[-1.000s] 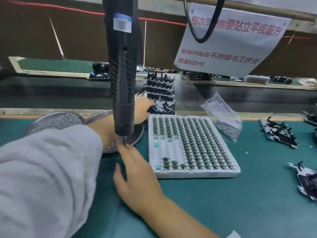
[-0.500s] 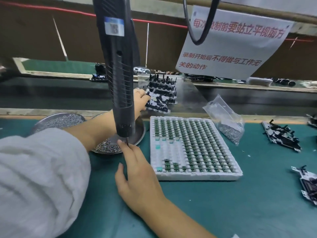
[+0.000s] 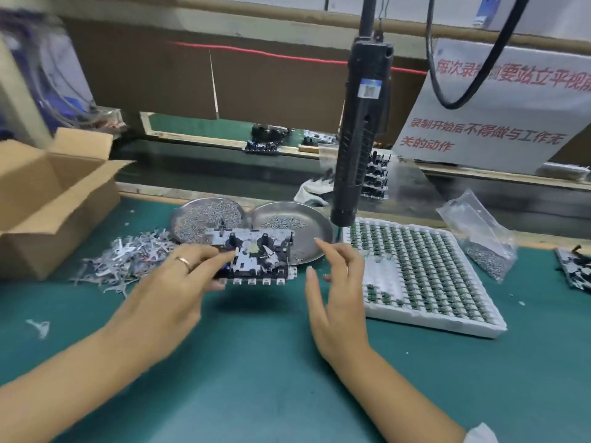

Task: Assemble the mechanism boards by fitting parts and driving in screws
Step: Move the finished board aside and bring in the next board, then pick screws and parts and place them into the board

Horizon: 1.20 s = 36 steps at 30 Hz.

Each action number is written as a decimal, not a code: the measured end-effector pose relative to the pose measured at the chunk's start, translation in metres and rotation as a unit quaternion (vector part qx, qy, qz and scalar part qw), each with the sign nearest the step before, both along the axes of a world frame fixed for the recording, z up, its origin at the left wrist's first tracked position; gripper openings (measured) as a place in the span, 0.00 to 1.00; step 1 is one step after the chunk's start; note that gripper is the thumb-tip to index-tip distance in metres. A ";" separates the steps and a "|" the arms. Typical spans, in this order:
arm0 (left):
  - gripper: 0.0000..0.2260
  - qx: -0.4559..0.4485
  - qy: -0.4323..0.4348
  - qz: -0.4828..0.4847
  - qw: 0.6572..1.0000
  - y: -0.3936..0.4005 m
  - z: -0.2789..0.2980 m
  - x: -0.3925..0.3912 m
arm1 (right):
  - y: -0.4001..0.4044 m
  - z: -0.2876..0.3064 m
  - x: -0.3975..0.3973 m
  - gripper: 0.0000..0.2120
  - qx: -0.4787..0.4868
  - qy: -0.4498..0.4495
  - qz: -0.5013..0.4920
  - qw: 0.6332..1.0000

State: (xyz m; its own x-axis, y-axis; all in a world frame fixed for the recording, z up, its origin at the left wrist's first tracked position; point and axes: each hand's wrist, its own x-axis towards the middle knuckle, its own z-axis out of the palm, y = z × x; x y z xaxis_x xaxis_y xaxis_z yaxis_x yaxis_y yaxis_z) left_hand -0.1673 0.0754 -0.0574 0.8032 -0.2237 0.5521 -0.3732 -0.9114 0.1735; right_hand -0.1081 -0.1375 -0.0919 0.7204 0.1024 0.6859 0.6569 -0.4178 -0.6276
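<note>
- The left hand (image 3: pixel 166 292) pinches the black-and-silver metal mechanism board (image 3: pixel 256 255) by its edge, above the green mat (image 3: pixel 256 362).
- The right hand (image 3: pixel 337 292), at the board's three o'clock, is spread with relaxed fingers, holding nothing.
- At twelve o'clock, two round shiny steel dishes (image 3: pixel 303 219) hold small screws.
- A ribbed black electric screwdriver (image 3: pixel 358 148) hangs above.

The worktop (image 3: pixel 256 362) has a green mat surface. At its left edge stands an open cardboard box (image 3: pixel 48 199). Just beside the box lies a heap of small metal stampings (image 3: pixel 128 263), with one stray stamping (image 3: pixel 40 327) nearer the front. Two round metal dishes (image 3: pixel 208 215) holding screws sit side by side at the rear. To the right rests a white compartment tray (image 3: pixel 425 273) of small green parts, then a clear bag of screws (image 3: pixel 483 244).
</note>
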 end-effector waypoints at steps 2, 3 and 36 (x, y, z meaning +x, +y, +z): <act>0.33 0.013 0.012 -0.018 1.000 -0.002 -0.015 -0.019 | -0.002 0.003 -0.005 0.20 -0.056 -0.046 0.073 0.995; 0.33 0.023 0.022 -0.023 0.999 -0.004 -0.022 -0.024 | -0.002 0.003 -0.008 0.20 -0.108 -0.070 0.116 0.985; 0.08 -0.172 -0.246 0.096 0.949 -0.044 -0.038 0.005 | 0.026 0.003 -0.019 0.09 -0.048 0.075 0.146 0.985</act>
